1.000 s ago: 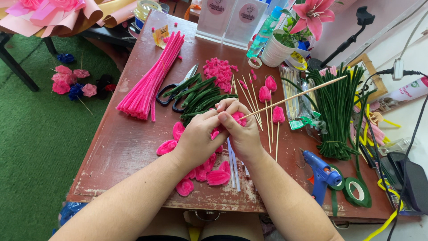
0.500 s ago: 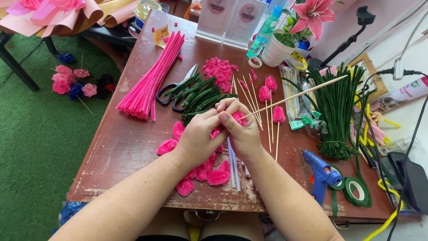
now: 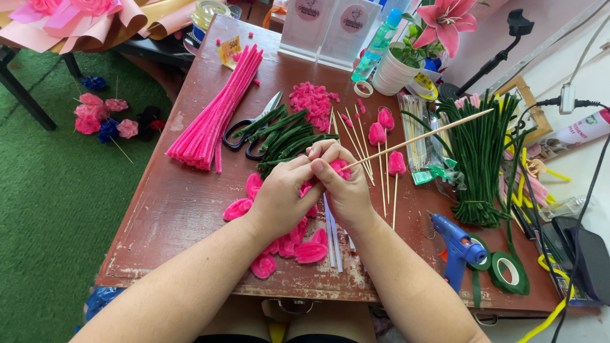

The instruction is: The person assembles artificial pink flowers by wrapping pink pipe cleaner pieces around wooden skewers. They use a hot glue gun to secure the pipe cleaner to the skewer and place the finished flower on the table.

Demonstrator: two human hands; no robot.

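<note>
A: Identify the items around the hands.

B: A bundle of pink pipe cleaners (image 3: 216, 114) lies toward the far left corner of the tabletop (image 3: 165, 209), running diagonally. Just beside it lie black-handled scissors (image 3: 251, 130), partly under a pile of short green pipe cleaners (image 3: 289, 136). A heap of small pink pieces (image 3: 311, 101) sits toward the far edge. Finished pink buds on sticks (image 3: 384, 149) lie right of centre. A standing bunch of long green pipe cleaners (image 3: 476, 152) occupies the right side. A blue glue gun (image 3: 457, 248) and rolls of green tape (image 3: 505, 272) lie near the near right corner. Loose pink petals (image 3: 298, 244) lie near the near edge, partly covered by the forearms.

A: State the condition of each hand.

B: The left hand (image 3: 279, 197) is pinched shut on a pink flower bud (image 3: 340, 168) at the centre of the tabletop. The right hand (image 3: 346, 184) is closed around the same bud and the near end of a wooden stick (image 3: 419, 138). The fingers hide most of the bud.

A: Give the stick's orientation.

B: Its long axis runs diagonally. The held end sits at the centre; the free end points toward the far right corner, raised above the tabletop and crossing in front of the green bunch.
</note>
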